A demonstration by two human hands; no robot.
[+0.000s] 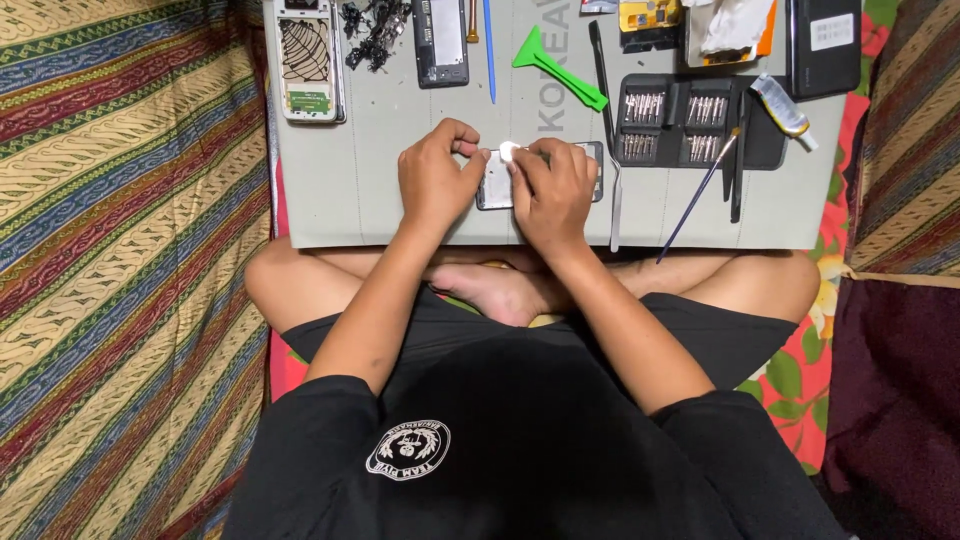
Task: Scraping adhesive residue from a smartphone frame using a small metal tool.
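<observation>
Both hands meet over a small silver-grey phone part (494, 186) lying flat on the grey tabletop (340, 190). The left hand (435, 180) pinches its left edge, fingers curled. The right hand (550, 190) covers most of it, pressing a small white pad (509, 151) at its top edge. Beyond the hands lie a green pry tool (557, 68) and a black bit case (690, 120).

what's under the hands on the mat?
A small flat silver device lies on the grey mat, with a white pad pressed on top. The left hand and right hand hide its middle.
</observation>
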